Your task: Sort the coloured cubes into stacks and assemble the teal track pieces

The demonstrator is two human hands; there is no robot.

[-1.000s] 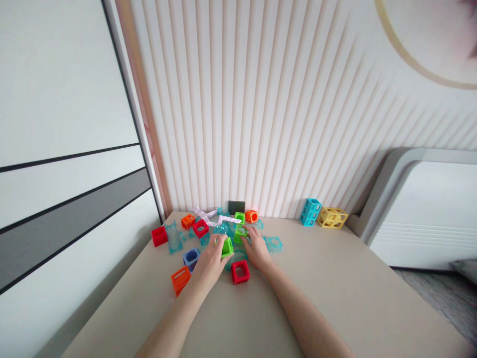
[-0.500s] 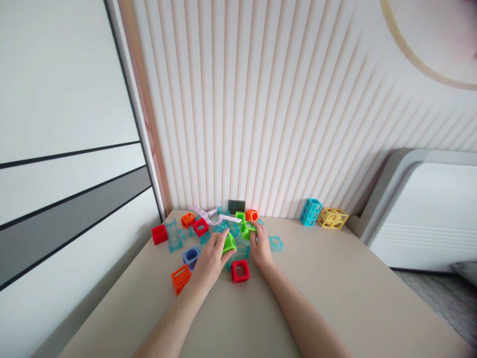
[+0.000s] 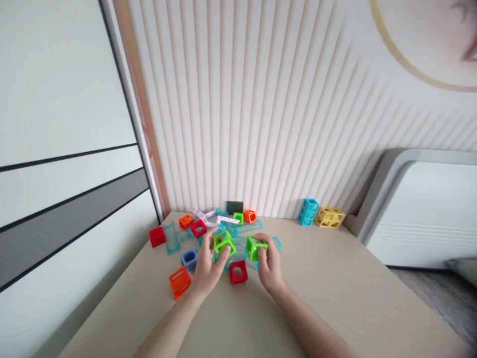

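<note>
Below the middle of the frame, the left hand (image 3: 208, 264) has its fingers clamped on one green cube (image 3: 224, 243), the right hand (image 3: 271, 267) on another green cube (image 3: 252, 248), the two apart, not joined; at centre right, a blue stack (image 3: 308, 212) and a yellow block (image 3: 330, 218) look already assembled; lower left of centre, an orange cube (image 3: 180, 282) and a red cube (image 3: 238, 281) sit loose on the bench (image 3: 335, 288).

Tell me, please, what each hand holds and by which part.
Left hand: green openwork cube, by its left and near sides; right hand: second green openwork cube, by its right side.
</note>
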